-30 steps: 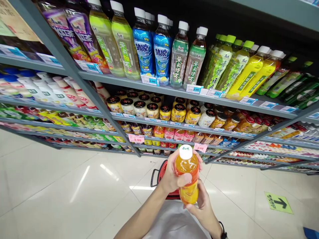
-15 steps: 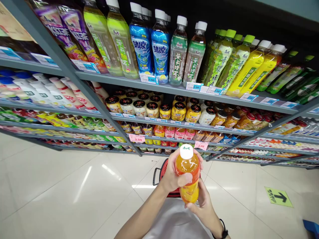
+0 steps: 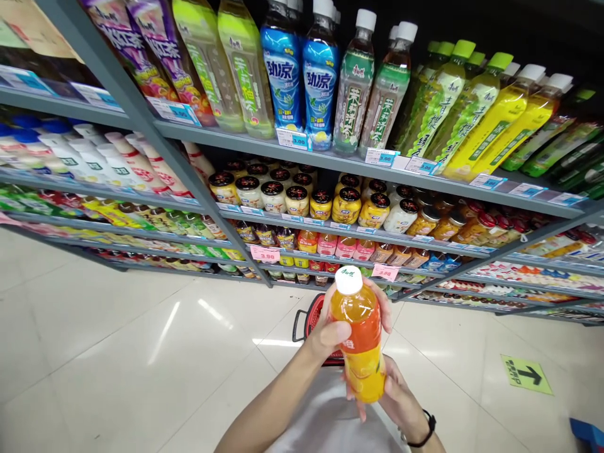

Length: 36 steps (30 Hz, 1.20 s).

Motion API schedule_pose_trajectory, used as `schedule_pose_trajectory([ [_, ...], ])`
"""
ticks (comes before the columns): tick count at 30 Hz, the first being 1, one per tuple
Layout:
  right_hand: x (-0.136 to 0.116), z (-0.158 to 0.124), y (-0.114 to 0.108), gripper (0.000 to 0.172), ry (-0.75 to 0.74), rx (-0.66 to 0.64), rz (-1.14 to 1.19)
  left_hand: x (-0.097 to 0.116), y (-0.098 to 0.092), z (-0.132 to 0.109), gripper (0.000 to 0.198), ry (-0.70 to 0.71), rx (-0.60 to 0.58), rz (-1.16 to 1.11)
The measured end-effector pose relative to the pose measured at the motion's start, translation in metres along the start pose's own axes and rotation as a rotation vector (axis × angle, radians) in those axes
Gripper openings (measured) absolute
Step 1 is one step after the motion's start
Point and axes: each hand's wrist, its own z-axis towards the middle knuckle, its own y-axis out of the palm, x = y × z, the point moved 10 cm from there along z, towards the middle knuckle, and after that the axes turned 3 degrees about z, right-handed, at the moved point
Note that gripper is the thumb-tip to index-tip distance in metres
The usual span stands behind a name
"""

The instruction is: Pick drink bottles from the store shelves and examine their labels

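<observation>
Head view, and at five o'clock from centre I've got the orange drink bottle (image 3: 362, 352), white cap (image 3: 349, 280) on, held up off the floor (image 3: 117, 377) with its top leaning slightly toward eleven. My left hand (image 3: 328, 336) has it: grip closed round the upper half, thumb lying across the near side by the red-and-yellow label, fingertips curling out at one o'clock of the bottle. My right hand (image 3: 401, 399) is down at four to five o'clock, grip wrapped loosely about the base, thumb against the lower side, fingertips peeking out at seven. Black wristband (image 3: 431, 430) on that wrist, good and clear.

At ten o'clock from the bottle there's a red basket (image 3: 312, 316), partly hidden behind my left hand. Straight up at twelve, pink price cards (image 3: 265, 253) and black-lidded jars (image 3: 346, 205) on the shelves. Higher, from the view's centre: blue-labelled tea bottles (image 3: 321, 88) at twelve, purple-labelled ones (image 3: 163, 53) between ten and eleven, green-capped ones (image 3: 441, 107) at two. Out at four, a yellow-green arrow sign (image 3: 526, 375) lies on the floor.
</observation>
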Motion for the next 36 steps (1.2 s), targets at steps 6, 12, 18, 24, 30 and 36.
schedule_pose_trajectory([
  [6,0.004,0.003,-0.005,0.069,0.015,0.017,-0.026,-0.004,-0.009,-0.007,0.073,0.023,0.004,0.122],
  [12,-0.002,0.004,0.001,0.059,-0.002,-0.006,-0.010,0.005,0.001,-0.002,0.067,0.057,-0.018,0.149],
  [18,0.001,0.006,-0.001,0.059,0.020,-0.025,0.046,0.008,0.010,0.000,0.067,0.051,-0.038,0.170],
  [24,0.013,0.005,-0.017,0.062,0.068,0.062,0.185,0.007,0.021,-0.003,0.059,0.079,-0.014,0.234],
  [30,0.015,0.004,-0.019,0.065,0.104,0.031,0.194,0.008,0.032,-0.003,0.059,0.077,-0.031,0.302],
  [36,0.015,0.005,-0.025,0.054,0.120,0.102,0.212,0.009,0.034,-0.002,0.059,0.087,-0.017,0.333],
])
